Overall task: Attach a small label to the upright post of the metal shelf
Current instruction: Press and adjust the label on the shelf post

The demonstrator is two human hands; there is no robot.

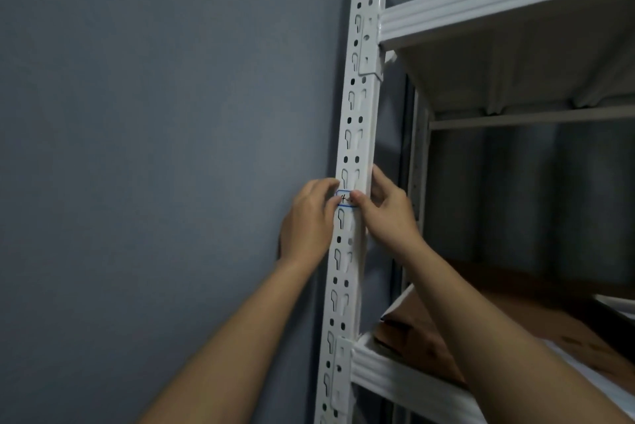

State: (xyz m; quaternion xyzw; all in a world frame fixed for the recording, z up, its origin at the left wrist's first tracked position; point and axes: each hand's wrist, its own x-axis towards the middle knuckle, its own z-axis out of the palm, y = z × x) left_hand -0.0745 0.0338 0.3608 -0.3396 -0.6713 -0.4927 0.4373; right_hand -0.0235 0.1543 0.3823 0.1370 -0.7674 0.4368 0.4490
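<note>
A white perforated upright post [354, 121] of the metal shelf runs from top to bottom of the view. A small white label [345, 199] with a blue border and dark handwriting lies across the post's front face at mid height. My left hand [309, 221] is at the post's left side, its thumb and fingertips on the label's left end. My right hand [386, 214] wraps the post's right edge, with its thumb pressing the label's right end. Both hands cover part of the label.
A grey wall [154, 149] fills the left side. White shelf boards [498, 1] join the post above and below [395, 375]. Brown cardboard [429, 348] lies on the lower shelf to the right.
</note>
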